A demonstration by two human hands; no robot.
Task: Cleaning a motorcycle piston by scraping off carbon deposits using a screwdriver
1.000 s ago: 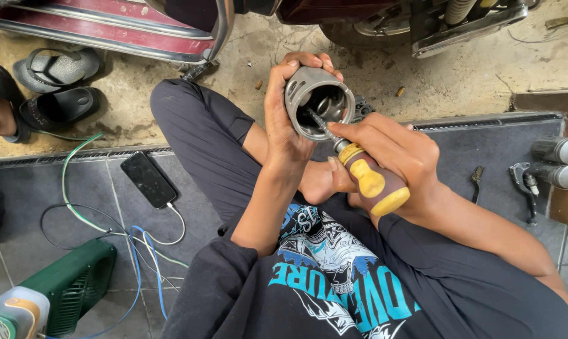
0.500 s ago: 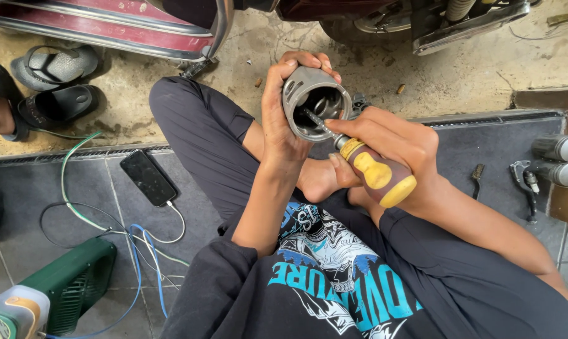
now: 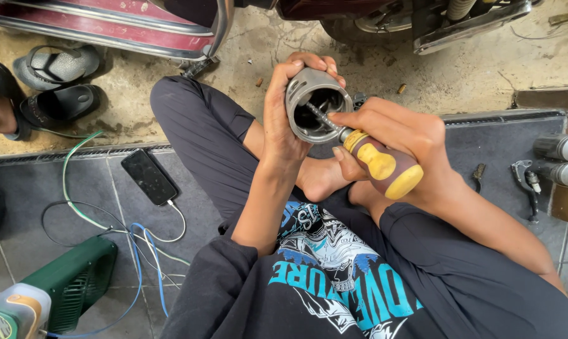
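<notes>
The left hand [image 3: 282, 119] wraps the piston [image 3: 315, 103] held above the lap, fingers clamped round its skirt; it looks rigid, light, possibly oily. The right hand [image 3: 400, 141] clamps the screwdriver [image 3: 378, 164], tip inside.

Roadside repair workshop: motorbike underside [image 3: 422, 19], chrome exhaust pipes [image 3: 560, 160], pliers [image 3: 525, 182] on dirty floor [image 3: 139, 81]

Left hand [image 3: 282, 119] raised, fingers curled tight in a grip, forearm upright. Right hand [image 3: 400, 141] closed too, forefinger stretched toward the left, elbow bent outward.
</notes>
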